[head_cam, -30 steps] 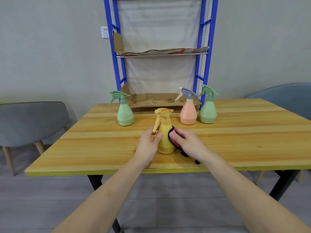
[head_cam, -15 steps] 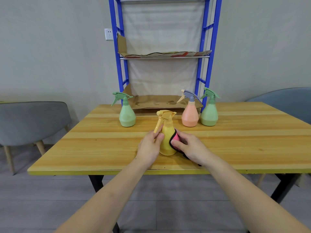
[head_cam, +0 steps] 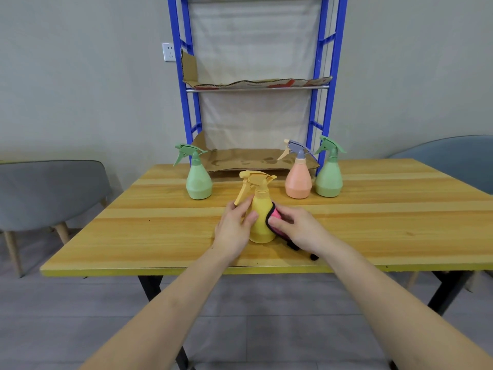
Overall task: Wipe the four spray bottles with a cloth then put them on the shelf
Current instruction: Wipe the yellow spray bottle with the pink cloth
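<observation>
Behind the wooden table [head_cam: 373, 209], a blue shelf [head_cam: 256, 89] stands.

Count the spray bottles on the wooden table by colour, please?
Green plastic spray bottles: 2
Peach plastic spray bottle with a grey-blue trigger: 1
Yellow plastic spray bottle: 1
Total: 4

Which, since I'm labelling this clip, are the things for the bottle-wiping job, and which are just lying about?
Job: yellow spray bottle, pink cloth, left green spray bottle, right green spray bottle, peach spray bottle, blue shelf, left hand, right hand.
Lying about: cardboard sheet, grey chair, wall socket.
</observation>
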Available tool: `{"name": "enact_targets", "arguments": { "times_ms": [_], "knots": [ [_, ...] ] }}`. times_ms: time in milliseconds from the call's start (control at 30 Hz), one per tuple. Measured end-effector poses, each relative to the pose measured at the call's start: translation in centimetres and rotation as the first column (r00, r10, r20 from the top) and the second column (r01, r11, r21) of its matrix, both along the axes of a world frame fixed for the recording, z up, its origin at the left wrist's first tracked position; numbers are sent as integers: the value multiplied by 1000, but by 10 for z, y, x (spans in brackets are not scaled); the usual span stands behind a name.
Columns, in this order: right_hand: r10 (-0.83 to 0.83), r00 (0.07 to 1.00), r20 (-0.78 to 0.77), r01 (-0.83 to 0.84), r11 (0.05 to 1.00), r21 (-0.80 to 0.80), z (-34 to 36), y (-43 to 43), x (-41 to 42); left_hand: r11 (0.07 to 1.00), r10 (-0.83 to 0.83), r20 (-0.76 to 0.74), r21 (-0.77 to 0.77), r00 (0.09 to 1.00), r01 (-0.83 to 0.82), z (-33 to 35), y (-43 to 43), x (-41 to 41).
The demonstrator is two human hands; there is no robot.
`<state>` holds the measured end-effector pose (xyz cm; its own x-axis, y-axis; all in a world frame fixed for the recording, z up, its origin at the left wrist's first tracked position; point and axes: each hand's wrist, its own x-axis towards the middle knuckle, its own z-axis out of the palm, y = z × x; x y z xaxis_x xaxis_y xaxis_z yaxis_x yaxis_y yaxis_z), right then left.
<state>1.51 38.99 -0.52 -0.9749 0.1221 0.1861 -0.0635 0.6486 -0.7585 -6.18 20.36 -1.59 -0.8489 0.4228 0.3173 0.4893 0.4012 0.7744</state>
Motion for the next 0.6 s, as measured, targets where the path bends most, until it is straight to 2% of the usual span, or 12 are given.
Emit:
{"name": "enact_targets", "arguments": {
  "times_ms": [200, 367, 500, 600],
  "knots": [
    [-71, 997, 7, 70, 993, 98, -1, -2, 4, 999, 6, 52, 45, 999, -8, 7, 4, 9],
    [-98, 992, -79, 100, 995, 28, 7, -18, 4, 999, -32, 41, 33, 999, 31, 10, 3, 6],
    [-127, 991, -39, 133, 965, 226, -5, -22, 15, 999, -33, 31, 9, 999, 33, 9, 1, 3],
    [-154, 988, -13, 152, 948, 280, -9, -23, 21, 998, -56, 68, 40, 996, 53, 9, 1, 4]
  ]
}}
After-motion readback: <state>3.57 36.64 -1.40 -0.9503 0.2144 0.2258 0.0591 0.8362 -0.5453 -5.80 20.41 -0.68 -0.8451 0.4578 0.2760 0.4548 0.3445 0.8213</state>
